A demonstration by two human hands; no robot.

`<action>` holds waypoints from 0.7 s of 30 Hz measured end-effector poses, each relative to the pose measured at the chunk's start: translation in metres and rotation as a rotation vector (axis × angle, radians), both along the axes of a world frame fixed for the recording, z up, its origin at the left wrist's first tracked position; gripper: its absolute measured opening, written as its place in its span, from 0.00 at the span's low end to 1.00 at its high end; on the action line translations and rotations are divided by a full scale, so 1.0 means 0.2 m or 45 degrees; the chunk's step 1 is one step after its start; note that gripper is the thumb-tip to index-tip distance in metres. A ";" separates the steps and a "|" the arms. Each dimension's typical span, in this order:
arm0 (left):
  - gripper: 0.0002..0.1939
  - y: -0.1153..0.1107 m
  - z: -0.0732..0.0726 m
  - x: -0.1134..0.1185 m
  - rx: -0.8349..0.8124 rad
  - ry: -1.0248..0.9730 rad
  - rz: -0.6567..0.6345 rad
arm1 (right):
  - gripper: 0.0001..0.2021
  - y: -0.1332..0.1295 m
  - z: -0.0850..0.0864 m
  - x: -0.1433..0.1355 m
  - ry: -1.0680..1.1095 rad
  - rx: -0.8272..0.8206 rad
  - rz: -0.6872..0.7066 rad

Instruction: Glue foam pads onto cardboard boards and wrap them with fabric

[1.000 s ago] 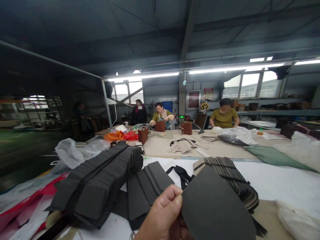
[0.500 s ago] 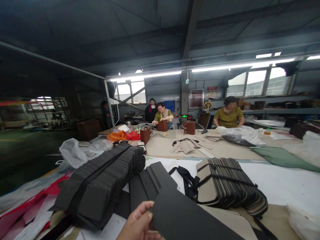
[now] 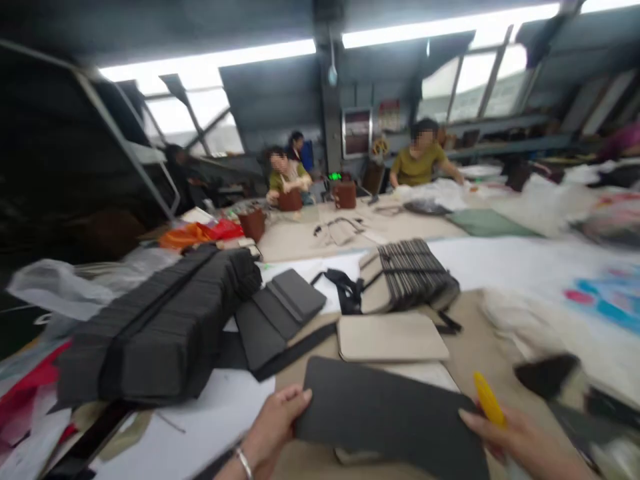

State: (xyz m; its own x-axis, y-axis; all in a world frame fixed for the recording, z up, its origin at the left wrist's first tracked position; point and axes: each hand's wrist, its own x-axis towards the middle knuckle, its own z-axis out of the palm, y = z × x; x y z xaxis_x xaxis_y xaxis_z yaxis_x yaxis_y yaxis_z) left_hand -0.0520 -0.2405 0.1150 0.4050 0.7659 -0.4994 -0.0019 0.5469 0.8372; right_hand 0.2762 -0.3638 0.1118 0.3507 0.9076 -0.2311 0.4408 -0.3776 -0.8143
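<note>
My left hand, a bracelet at its wrist, pinches the left end of a dark grey flat panel. From the right, my right hand has its thumb on the panel's right edge. A yellow tool, its kind blurred, sticks up from that same hand. Just beyond the panel lies a beige rounded board. Left of it are several folded dark grey panels. A strapped bundle of beige-and-black boards lies behind the beige board.
A long strapped stack of dark grey panels fills the left side. White paper and red material lie nearby. Plastic bags are on the right. Across the table, people work near brown boxes.
The view has tipped downward. My right hand has come into view with the yellow tool, at the panel's right edge. The panel now reaches across between both hands, and the beige board shows more fully.
</note>
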 end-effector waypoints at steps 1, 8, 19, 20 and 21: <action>0.22 -0.04 0.00 0.01 -0.033 0.054 -0.008 | 0.20 -0.03 0.00 0.01 0.021 -0.078 0.047; 0.21 -0.15 -0.19 0.00 -0.139 0.433 -0.205 | 0.17 -0.11 -0.08 0.05 -0.046 -0.323 0.062; 0.19 0.05 -0.46 0.21 0.161 0.823 -0.263 | 0.11 0.22 -0.30 0.22 -0.644 -0.442 0.003; 0.19 0.07 -0.49 0.23 0.170 0.867 -0.273 | 0.11 0.25 -0.33 0.23 -0.668 -0.449 -0.006; 0.18 0.08 -0.52 0.23 0.169 0.904 -0.281 | 0.12 0.28 -0.36 0.24 -0.690 -0.457 -0.013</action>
State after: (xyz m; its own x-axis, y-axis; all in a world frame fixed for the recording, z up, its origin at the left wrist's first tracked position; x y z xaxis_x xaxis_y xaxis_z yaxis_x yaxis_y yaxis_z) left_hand -0.0050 -0.2247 0.0116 0.1710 0.7762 -0.6069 0.6606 0.3667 0.6551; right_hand 0.3248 -0.3087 0.0403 0.5112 0.8027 -0.3073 0.7486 -0.5914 -0.2997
